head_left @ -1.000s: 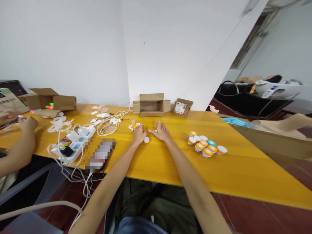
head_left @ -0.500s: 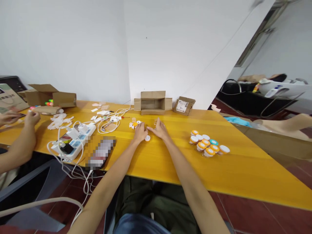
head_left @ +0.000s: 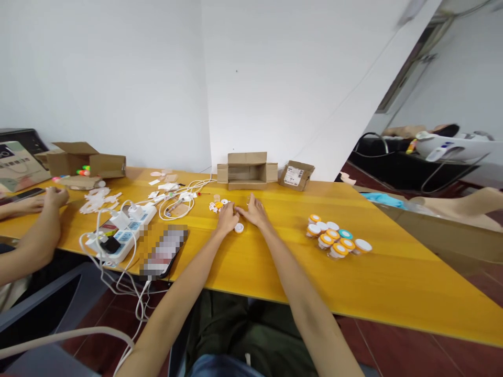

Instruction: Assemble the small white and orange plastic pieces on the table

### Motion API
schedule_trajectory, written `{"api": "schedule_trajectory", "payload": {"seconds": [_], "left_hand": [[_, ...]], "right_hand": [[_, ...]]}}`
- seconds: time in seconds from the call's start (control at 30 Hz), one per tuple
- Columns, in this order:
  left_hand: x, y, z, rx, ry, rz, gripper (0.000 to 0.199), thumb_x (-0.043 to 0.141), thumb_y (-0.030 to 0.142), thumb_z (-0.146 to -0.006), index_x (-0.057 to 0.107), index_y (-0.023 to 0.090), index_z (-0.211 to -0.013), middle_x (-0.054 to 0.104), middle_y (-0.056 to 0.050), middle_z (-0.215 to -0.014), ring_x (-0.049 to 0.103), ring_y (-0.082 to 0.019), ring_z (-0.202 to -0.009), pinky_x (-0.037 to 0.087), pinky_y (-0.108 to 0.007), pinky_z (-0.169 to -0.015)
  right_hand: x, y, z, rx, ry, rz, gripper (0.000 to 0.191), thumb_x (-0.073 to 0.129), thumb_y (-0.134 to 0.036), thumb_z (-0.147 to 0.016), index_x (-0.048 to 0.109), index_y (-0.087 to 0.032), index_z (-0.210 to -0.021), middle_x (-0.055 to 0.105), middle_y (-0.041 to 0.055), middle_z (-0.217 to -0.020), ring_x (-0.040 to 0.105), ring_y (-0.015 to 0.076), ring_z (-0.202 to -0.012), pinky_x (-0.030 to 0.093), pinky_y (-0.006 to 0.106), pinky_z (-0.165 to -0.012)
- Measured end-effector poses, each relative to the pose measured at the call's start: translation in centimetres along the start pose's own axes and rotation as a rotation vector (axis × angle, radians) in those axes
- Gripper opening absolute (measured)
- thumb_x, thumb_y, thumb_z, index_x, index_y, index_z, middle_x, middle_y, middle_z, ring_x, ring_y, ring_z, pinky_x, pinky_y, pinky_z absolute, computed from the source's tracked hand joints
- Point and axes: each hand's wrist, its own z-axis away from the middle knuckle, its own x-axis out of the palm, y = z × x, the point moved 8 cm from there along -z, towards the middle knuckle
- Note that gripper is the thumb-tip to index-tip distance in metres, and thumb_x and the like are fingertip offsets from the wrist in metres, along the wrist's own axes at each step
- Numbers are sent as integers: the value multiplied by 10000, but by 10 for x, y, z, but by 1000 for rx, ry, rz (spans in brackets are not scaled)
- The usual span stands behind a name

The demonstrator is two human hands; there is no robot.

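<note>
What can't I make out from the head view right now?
Head view:
- Whether the left hand or right hand grips anything: curled fingers hide it.
- Phone screen: pixelated.
- Print on the box label: too small.
- Contents of the lidded containers: lids cover them.
- The co-worker's body: mostly cut off by the left edge.

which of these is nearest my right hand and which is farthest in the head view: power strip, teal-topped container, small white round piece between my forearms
Nearest to the right hand first:
1. Small white round piece, just to its left, close by the left hand.
2. Teal-topped container, to the right, among the cluster.
3. Power strip, well to the left.
</note>
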Motion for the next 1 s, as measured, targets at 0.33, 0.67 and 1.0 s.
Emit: {"api": "schedule_trajectory", "payload": {"seconds": [0.33, 0.67, 1.0], "left_hand": [[-1, 4, 3, -17, -41, -9, 396, 621, 134, -805, 639, 180, -1197, 638, -141, -1367, 552, -285, -1326, 400, -452, -1144], [12, 10, 7, 116, -184, 198, 388, 629, 134, -824, 669, 213, -1202, 696, -87, -1301, 616, -258, -1260, 425, -465, -1150], [16, 15, 8, 221, -240, 292, 408, 595, 102, -807, 661, 210, -1195, 706, -71, -1281, 639, -232, -1225, 460, -439, -1135]], "right_hand": [[-7, 21, 8, -60, 127, -363, 833, 730, -553, -781, 377, -216, -1456, 574, 172, -1402, 543, 310, -1318, 447, 446, -1079], [-37, 11, 44, -182, 170, -111, 167, 587, -274, -906, 610, -235, -1067, 649, 79, -1129, 619, 240, -1090, 483, 389, -984], [-39, -13, 56, -231, 24, 139, 238, 531, -232, -961, 710, -247, -1117, 671, 104, -1218, 598, 232, -1142, 473, 358, -980]]}}
